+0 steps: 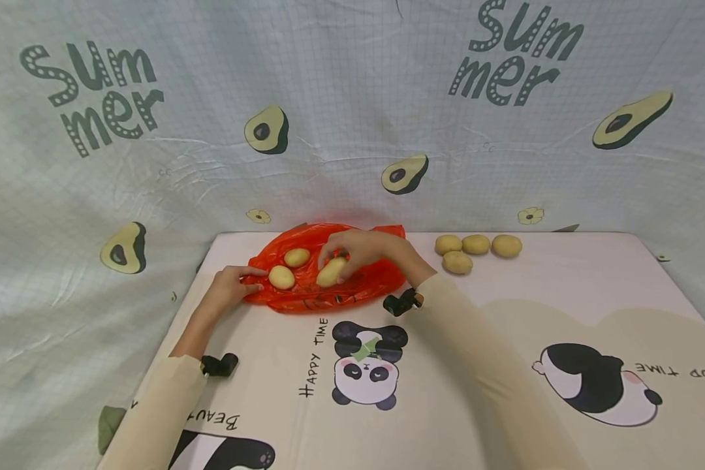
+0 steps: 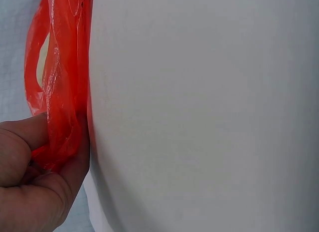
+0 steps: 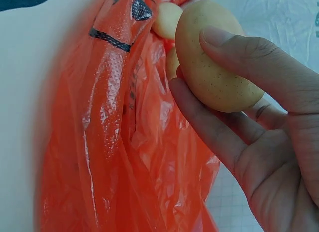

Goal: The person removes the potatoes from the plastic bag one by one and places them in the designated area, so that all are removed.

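A red plastic bag (image 1: 352, 297) lies spread at the table's far side, with two potatoes (image 1: 296, 257) on its left part. Its left end is pinched between the thumb and fingers of my left hand (image 1: 226, 287); the left wrist view shows the crumpled edge of the bag (image 2: 65, 92) in that grip. Over the bag's middle, my right hand (image 1: 361, 249) holds a third potato (image 1: 331, 273). In the right wrist view, the thumb lies on top of this speckled yellow potato (image 3: 214, 67) and the fingers curl beneath it.
Several potatoes (image 1: 476, 245) sit grouped on the table (image 1: 446, 365) to the right of the bag. A printed curtain (image 1: 341, 98) hangs right behind the table's far edge. Panda pictures (image 1: 365, 382) are printed on the table cover.
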A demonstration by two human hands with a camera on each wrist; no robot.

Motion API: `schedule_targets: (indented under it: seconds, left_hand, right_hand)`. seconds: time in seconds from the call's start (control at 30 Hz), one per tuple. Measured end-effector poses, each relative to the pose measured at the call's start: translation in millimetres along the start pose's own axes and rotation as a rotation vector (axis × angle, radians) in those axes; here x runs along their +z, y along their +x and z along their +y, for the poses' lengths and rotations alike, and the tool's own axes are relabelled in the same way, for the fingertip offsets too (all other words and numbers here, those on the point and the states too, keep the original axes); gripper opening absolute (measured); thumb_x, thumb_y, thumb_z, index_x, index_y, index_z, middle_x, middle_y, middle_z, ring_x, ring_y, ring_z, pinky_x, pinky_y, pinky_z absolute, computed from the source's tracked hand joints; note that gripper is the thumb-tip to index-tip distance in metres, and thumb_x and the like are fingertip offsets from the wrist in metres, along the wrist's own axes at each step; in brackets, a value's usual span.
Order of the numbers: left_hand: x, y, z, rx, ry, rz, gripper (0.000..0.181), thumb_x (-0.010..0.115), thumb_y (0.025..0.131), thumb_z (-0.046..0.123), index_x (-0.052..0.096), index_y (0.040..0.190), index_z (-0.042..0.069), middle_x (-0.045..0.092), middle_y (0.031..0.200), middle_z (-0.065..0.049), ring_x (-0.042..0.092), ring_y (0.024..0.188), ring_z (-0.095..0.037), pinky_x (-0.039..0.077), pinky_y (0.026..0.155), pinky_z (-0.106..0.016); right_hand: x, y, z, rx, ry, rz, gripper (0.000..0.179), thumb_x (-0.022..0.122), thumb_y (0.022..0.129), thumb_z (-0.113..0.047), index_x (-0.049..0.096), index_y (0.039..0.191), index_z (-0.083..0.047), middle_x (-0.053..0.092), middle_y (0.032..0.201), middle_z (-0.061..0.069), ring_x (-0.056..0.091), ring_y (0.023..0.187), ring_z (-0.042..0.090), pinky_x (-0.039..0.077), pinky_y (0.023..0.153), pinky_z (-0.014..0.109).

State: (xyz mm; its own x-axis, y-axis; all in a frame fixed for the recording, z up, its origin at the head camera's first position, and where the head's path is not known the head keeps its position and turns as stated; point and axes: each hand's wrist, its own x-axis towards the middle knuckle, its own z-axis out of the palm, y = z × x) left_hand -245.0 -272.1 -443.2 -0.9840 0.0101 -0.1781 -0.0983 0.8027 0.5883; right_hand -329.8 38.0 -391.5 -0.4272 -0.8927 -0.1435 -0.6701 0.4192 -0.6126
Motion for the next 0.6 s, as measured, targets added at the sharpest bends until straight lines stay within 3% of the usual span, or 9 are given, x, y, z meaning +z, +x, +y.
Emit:
schedule_targets:
  seconds: [0.6]
  left_hand:
    - [1.7,1.2,-3.7,0.03,-0.02,0.027,0.036,0.065,0.089,0.011,0.062,0.125,0.009,0.047,0.137,-0.022,0.038,0.127,-0.04,0.035,0.104,-0.054]
  right_hand:
    - [7,-18.6,2,-0.03,0.018,0.078,0.032,0.077,0.079,-0.024,0.063,0.105,-0.036,0.058,0.109,-0.015,0.05,0.101,0.008,0.046,0.088,0.025]
